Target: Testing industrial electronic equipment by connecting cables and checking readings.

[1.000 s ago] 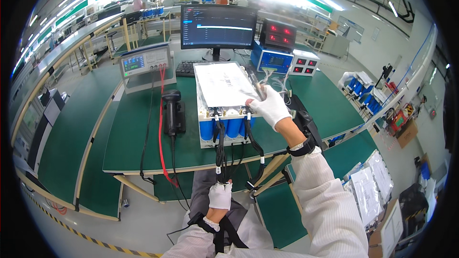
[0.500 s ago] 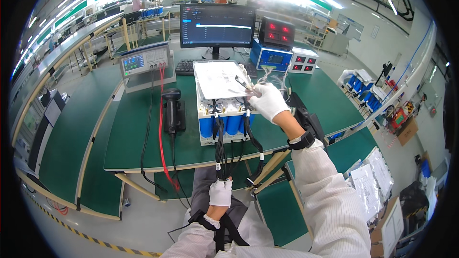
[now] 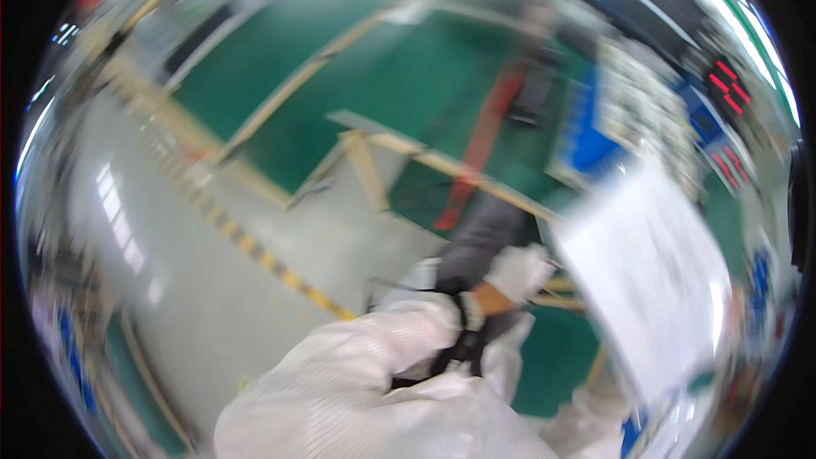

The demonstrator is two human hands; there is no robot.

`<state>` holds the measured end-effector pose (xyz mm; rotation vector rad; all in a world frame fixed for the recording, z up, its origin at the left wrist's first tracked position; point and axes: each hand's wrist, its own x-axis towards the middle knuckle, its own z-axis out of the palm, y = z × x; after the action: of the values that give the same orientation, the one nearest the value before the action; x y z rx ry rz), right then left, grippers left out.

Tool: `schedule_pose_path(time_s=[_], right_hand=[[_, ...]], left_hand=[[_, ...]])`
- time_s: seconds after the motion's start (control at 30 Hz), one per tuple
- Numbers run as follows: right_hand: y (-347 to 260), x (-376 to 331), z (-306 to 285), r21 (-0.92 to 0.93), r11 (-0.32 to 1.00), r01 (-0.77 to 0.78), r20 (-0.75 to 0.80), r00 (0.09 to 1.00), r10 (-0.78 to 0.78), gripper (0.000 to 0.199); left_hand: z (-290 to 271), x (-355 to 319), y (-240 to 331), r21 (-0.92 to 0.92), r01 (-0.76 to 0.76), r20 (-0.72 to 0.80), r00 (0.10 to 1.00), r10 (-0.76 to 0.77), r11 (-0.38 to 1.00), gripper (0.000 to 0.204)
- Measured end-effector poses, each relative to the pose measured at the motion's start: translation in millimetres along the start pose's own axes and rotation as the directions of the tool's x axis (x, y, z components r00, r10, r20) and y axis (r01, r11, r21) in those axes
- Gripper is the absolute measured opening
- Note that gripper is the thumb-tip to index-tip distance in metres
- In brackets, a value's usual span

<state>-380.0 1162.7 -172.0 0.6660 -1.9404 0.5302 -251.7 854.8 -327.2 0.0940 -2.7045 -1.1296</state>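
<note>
Motion smears the whole view. My left hand, in a white glove, is low in the middle, its fingers curled in front of my body. A dark bit of the black cables shows at its fingertips; the rest of them is hidden. A white sheet is tilted in the air right of that hand, covering part of the bench edge. My right sleeve comes in below the sheet, but the right hand itself is hidden. Beyond the sheet stands the battery pack with blue cells and a pale top.
Green workbenches with pale frames spread across the back. A black scanner and red leads lie left of the pack. Red-digit meters stand at the right. Yellow-black tape crosses the grey floor.
The view has swung left and down, blurring everything. The white sheet has come off the top of the battery pack and is now nearer me on the right. My right hand has gone out of sight.
</note>
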Motion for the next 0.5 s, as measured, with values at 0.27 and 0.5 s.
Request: schedule_pose_path(time_s=[0.27, 0.5], right_hand=[[-114.9, -88.0, 59.7, 0.478, 0.411, -0.776, 0.573, 0.631, 0.524, 0.049], [-85.4, -202.3, 58.2, 0.244, 0.223, -0.944, 0.876, 0.313, 0.367, 0.049]], left_hand=[[42.8, -19.3, -28.6, -0.118, 0.034, -0.332, 0.941, -0.072, 0.992, 0.024], [53.8, -59.1, -3.5, -0.182, 0.190, -0.291, 0.927, -0.237, 0.965, 0.036]])
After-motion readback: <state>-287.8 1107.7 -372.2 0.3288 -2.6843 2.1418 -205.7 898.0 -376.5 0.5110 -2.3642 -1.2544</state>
